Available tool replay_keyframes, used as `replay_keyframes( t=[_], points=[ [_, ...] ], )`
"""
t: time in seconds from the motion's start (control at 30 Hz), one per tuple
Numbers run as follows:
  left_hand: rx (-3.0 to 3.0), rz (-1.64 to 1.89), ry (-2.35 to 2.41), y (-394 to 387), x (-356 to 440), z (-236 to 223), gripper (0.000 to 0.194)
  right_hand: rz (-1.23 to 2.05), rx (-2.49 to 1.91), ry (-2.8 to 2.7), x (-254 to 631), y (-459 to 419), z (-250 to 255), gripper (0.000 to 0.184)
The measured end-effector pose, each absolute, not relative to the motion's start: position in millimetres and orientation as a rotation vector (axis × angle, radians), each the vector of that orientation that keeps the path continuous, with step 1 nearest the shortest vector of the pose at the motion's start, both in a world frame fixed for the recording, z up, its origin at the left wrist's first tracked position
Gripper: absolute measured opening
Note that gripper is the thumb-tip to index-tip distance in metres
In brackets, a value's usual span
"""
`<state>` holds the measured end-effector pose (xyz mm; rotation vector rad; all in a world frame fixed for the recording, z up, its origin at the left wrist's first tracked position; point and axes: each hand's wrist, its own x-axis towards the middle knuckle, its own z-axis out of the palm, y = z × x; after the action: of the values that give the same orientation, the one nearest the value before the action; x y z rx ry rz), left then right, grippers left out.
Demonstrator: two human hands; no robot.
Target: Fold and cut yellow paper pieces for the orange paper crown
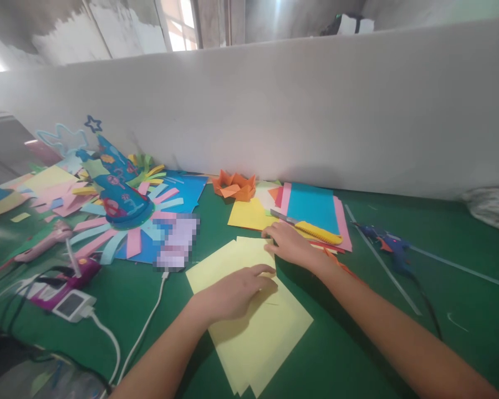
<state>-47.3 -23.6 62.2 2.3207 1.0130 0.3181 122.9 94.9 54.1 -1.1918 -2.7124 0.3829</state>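
Green tabletop (332, 366) bears yellow sheets (274, 332), 2 hands (235, 291) (290, 242) at them.

No words, brands or numbers can be read with certainty. The front cone hat (118, 200), blue, carries colorful printed shapes, too blurred to tell whether any are numerals. Just behind it, the rear cone hat (115, 162) has similar unclear printing. To the right of the front hat, a phone (177, 244) is pixelated. Below that hat and to its left, the white charger's (72, 306) gray face is illegible.
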Motion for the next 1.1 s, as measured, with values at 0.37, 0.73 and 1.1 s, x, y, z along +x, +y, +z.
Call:
replay_keyframes(
  t=[0.37, 0.73, 1.1],
  points=[
    [2.427, 0.287, 1.169, -23, -50, 57, 0.035, 0.481, -0.972, -2.663, 83, 115, 55, 0.009],
    [2.255, 0.27, 1.444, -17, -54, 66, 0.034, 0.232, -1.112, -2.533, 146, 123, 56, 0.023],
    [2.25, 0.396, 1.422, -14, -64, 63, 0.019, 0.121, -1.506, -2.493, 208, 122, 35, 0.047]
  ],
)
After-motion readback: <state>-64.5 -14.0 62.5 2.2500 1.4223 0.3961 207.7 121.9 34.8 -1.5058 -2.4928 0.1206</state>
